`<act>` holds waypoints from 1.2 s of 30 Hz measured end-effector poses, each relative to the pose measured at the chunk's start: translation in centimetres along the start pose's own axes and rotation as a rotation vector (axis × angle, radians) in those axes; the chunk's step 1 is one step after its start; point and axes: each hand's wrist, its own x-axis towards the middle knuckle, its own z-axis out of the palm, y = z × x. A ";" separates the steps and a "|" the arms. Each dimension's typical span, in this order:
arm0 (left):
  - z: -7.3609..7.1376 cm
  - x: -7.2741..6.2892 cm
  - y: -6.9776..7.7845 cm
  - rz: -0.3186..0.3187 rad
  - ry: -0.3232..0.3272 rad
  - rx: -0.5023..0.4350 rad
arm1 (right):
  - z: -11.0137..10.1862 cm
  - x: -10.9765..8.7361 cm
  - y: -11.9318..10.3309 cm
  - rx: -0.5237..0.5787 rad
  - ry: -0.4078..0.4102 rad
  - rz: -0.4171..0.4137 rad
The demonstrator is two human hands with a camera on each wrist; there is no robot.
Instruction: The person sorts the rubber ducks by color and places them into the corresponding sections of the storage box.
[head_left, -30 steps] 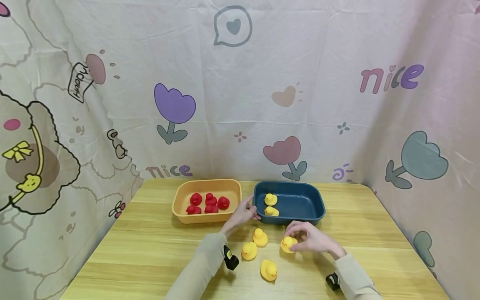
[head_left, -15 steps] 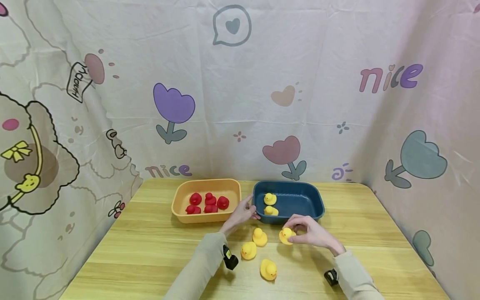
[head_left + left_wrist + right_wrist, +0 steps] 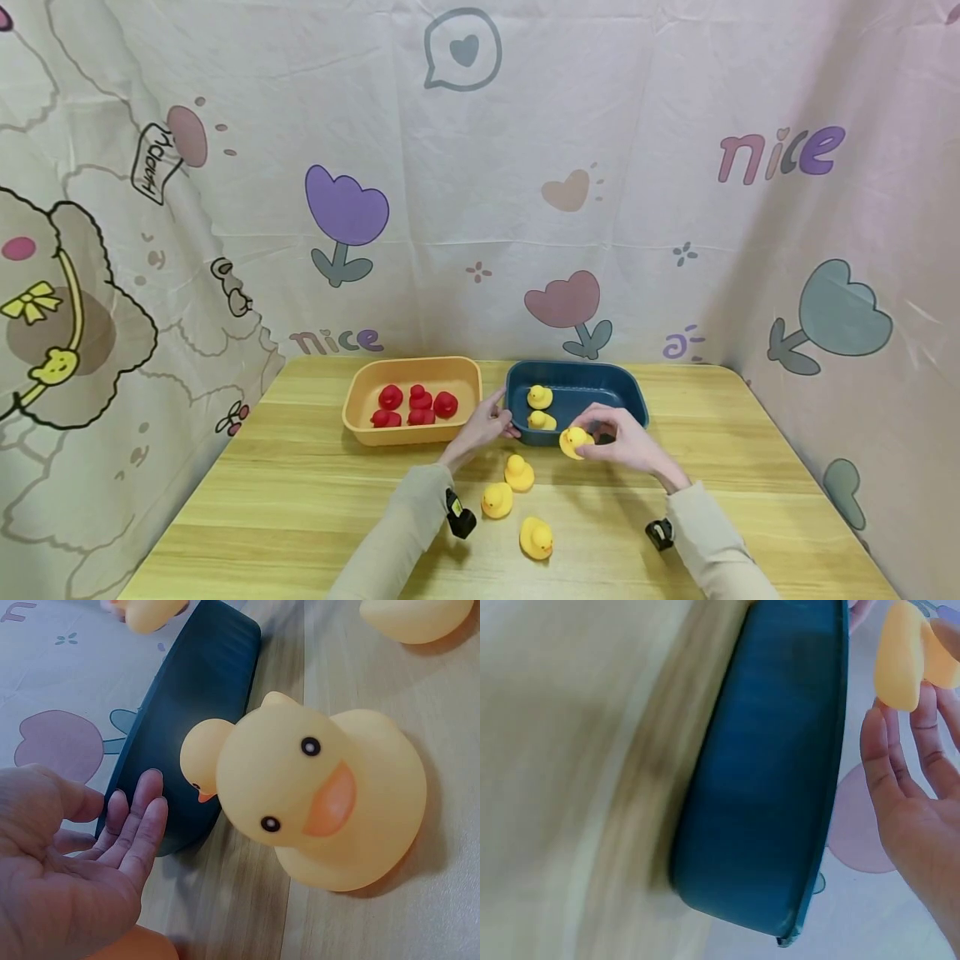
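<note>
Between the thumb and fingers of my right hand (image 3: 628,440) is a yellow rubber duck (image 3: 574,443), raised at the front rim of the blue bin (image 3: 600,408). The right wrist view has this duck (image 3: 900,664) beside the bin's upper edge. My left hand (image 3: 482,425) rests its fingers on the bin's left end; in the left wrist view they (image 3: 135,832) lie fairly straight along the outer wall. Two yellow ducks (image 3: 540,397) sit at the left inside the bin. Three more, one nearest the bin (image 3: 519,473), one left (image 3: 497,500) and one in front (image 3: 536,538), stand on the table.
To the left of the blue bin stands an orange bin (image 3: 420,436) with several red rubber ducks (image 3: 420,398) in it. Both bins are on a wooden table (image 3: 300,500), near its back edge. A printed curtain (image 3: 480,192) hangs behind and along the sides.
My right hand has lifted the yellow duck off the table and carried it away from me to the blue bin's front rim. The left hand stays at the bin's left end.
</note>
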 end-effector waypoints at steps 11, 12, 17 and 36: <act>0.0 -0.1 0.1 -0.002 0.000 0.008 | -1.4 1.9 -0.5 -0.120 0.079 0.023; 0.0 -0.1 0.1 -0.002 -0.001 0.008 | -1.5 2.1 -0.5 -0.127 0.082 0.028; 0.1 -0.1 0.1 0.007 -0.003 0.006 | -2.1 3.2 -0.7 -0.149 0.089 0.043; 0.1 -0.2 0.2 0.013 0.008 -0.008 | -4.0 6.4 -1.0 -0.141 0.055 0.133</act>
